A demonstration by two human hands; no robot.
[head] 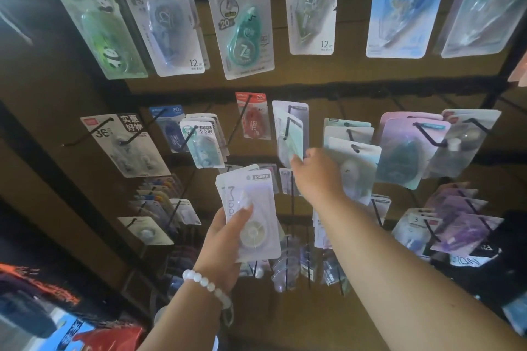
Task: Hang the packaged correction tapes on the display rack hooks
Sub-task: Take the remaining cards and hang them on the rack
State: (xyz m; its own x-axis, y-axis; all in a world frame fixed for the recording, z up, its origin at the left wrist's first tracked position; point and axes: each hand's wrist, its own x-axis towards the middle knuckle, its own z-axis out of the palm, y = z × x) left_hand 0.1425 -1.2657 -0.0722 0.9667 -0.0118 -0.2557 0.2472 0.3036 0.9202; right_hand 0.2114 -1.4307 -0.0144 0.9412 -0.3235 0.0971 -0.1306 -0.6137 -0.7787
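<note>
Held stack: a small stack of white packaged tapes is gripped upright in front of the rack, below the middle row of hooks; the front card shows a round white reel under a clear blister.
Left hand: it is closed around the stack's lower left edge, with the thumb pressed across the front card; a white bead bracelet is worn on the wrist.
Right hand: it is stretched up to a pale green pack on a middle-row hook; the fingertips are laid against the pack's lower edge, but whether it is pinched or only touched cannot be told.
Green pack: it is threaded on the hook through its top hole and hangs tilted, in front of a grey-backed card on the same peg.
Neighbouring packs: a red pack hangs just left, pale blue-green packs just right, partly hidden by the right hand.
Rack: dark bars and angled black hooks are set against a brown backing.
Top row: larger packs are hung there, among them a teal tape and a panda pack.
Lower rows: more small packs are hung there, blurred.
</note>
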